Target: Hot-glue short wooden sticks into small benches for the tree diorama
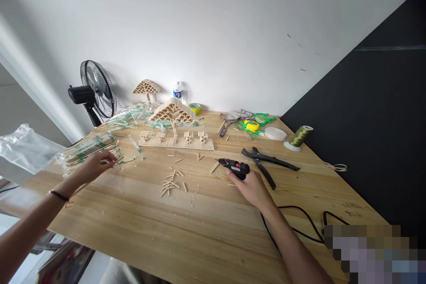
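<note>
My right hand (252, 186) grips a black hot glue gun (235, 167), its nozzle turned to the left. At the left, my left hand (99, 165) is closed in a pinch beside a pile of plastic-wrapped wooden sticks (88, 148); what lies between the fingertips is too small to make out. A tree-shaped model (173, 113) made of short stick pieces stands upright on a flat stick base (179, 143), with several small stick clusters along it. Loose cut sticks (170, 185) lie scattered between my hands.
Long-handled cutters (266, 162) lie right of the glue gun, its black cord (299, 208) looping nearby. Behind are a second stick tree (147, 88), a bottle (177, 91), a glove (238, 116), a yellow tape measure (251, 125) and a thread spool (301, 137). A fan (96, 88) stands far left.
</note>
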`<state>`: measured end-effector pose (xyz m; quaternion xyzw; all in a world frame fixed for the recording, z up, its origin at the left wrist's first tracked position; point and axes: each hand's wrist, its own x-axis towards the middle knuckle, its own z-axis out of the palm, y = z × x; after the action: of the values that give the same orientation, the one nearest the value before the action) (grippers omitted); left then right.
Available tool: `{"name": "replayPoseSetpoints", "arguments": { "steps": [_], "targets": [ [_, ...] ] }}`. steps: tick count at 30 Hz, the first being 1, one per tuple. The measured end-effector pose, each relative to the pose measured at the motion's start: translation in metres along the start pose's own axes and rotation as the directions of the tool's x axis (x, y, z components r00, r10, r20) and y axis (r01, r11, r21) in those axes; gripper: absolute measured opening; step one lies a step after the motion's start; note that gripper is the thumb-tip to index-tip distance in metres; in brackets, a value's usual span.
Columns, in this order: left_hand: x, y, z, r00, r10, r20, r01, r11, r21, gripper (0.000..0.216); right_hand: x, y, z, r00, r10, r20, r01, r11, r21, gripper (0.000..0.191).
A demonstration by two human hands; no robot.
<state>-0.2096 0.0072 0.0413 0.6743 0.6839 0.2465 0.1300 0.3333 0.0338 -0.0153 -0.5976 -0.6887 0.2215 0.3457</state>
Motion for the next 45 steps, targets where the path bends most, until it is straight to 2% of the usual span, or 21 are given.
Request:
{"name": "replayPoseSetpoints", "arguments": {
  "steps": [3,7,11,16,19,22,32,40,45],
  "targets": [
    [-0.011,0.004,0.018,0.995,0.066,0.071,-0.067,0.998,0.009,0.054,0.0,-0.001,0.0,1.0,0.001,0.001,-0.001,1.0,-0.006,0.044],
    [-0.004,0.02,0.037,0.979,0.18,0.096,-0.185,0.982,0.046,0.049,-0.001,-0.004,0.0,1.0,-0.001,-0.016,0.001,1.0,-0.007,0.042],
    [0.018,0.048,0.064,0.938,0.324,0.123,-0.33,0.943,0.039,0.044,0.0,-0.006,-0.001,0.999,-0.004,-0.035,0.005,1.0,0.01,0.039],
    [0.052,0.087,0.113,0.85,0.498,0.171,-0.506,0.863,0.005,0.034,0.0,-0.006,-0.001,0.999,-0.021,-0.04,0.021,1.0,0.011,0.041],
    [0.069,0.1,0.139,0.82,0.539,0.195,-0.549,0.836,-0.001,0.033,-0.001,-0.006,-0.002,0.999,-0.035,-0.038,0.036,0.999,0.016,0.04],
    [0.08,0.104,0.153,0.803,0.559,0.205,-0.57,0.822,-0.009,0.027,-0.001,-0.006,-0.002,0.998,-0.046,-0.044,0.048,0.999,0.024,0.038],
    [0.087,0.118,0.156,0.788,0.561,0.254,-0.565,0.823,-0.064,0.027,0.0,-0.002,0.0,0.998,-0.043,-0.051,0.045,0.998,0.042,0.036],
    [0.079,0.135,0.152,0.665,0.667,0.336,-0.655,0.737,-0.167,0.032,0.0,-0.002,-0.001,0.997,-0.038,-0.06,0.04,0.999,0.035,0.037],
    [0.083,0.141,0.145,0.599,0.702,0.384,-0.683,0.699,-0.212,0.025,-0.001,-0.003,-0.001,0.997,-0.042,-0.061,0.045,0.998,0.053,0.035]
  ]
}}
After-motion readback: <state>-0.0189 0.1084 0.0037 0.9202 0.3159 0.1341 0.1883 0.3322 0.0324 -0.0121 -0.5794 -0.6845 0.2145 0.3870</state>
